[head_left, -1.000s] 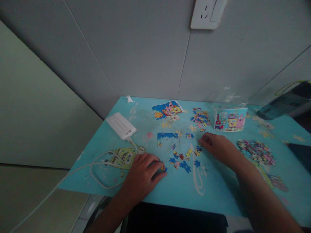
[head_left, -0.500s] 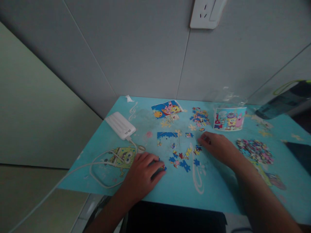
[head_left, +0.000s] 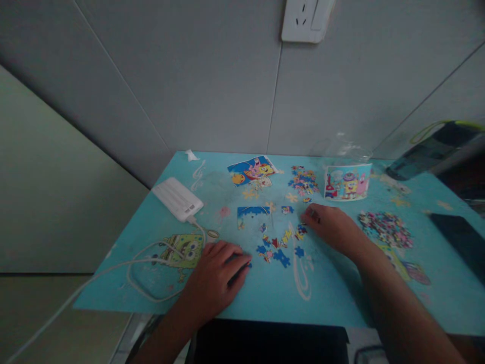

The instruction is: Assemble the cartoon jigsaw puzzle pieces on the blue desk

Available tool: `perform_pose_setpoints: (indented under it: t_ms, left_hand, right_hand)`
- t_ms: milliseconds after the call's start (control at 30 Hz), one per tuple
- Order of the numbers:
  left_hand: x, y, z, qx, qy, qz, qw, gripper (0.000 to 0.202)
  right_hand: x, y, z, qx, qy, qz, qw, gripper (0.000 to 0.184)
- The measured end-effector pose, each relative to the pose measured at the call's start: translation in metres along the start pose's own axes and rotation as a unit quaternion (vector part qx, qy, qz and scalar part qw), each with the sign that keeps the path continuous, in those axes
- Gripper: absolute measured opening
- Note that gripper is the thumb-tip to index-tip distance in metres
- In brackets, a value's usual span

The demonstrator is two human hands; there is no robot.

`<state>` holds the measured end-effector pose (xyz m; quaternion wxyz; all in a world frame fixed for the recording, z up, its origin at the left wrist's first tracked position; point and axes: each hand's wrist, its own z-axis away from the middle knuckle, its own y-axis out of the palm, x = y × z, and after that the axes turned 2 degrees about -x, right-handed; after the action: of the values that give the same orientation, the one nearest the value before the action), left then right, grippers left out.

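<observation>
My left hand rests on the table with its fingers bent and spread. A blue puzzle piece peeks out by its fingertips; whatever lies beneath the palm is hidden. My right hand is closed, its fingertips pressed together just right of a dark blue and yellow puzzle piece. What it pinches, if anything, is too small to make out. Between the hands lie several loose puzzle pieces. Behind them is a partly joined blue puzzle section, with a small joined piece to its right.
A picture card and a group of pieces lie at the back. A clear container with a cartoon label stands near a bottle. At right are a pile of pieces and a black phone; at left, a cabled white power bank.
The view has turned slightly right, so the scene sits further left. Less of the pieces by my left fingertips shows. My right hand stays near the same pieces.
</observation>
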<state>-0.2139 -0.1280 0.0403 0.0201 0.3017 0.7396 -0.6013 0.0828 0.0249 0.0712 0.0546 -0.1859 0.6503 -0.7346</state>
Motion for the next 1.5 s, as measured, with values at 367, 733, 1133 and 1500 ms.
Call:
perform_pose_setpoints:
  t_ms: [367, 733, 1133, 1500]
  left_hand:
    - [0.000, 0.000, 0.000, 0.001, 0.018, 0.000, 1.000, 0.025]
    - [0.002, 0.001, 0.000, -0.045, 0.021, 0.008, 0.999, 0.023]
    - [0.005, 0.003, 0.002, -0.031, 0.012, 0.019, 0.999, 0.023]
    - [0.004, 0.003, 0.001, -0.042, 0.012, 0.017, 0.999, 0.024]
  right_hand:
    - [0.011, -0.009, 0.000, -0.073, -0.017, -0.049, 0.996, 0.025]
    - [0.019, -0.014, 0.003, -0.127, -0.023, -0.121, 0.984, 0.029]
    - [0.017, -0.013, 0.004, -0.137, -0.024, -0.114, 0.984, 0.029]
    - [0.019, -0.013, 0.004, -0.128, -0.017, -0.106, 0.986, 0.029]
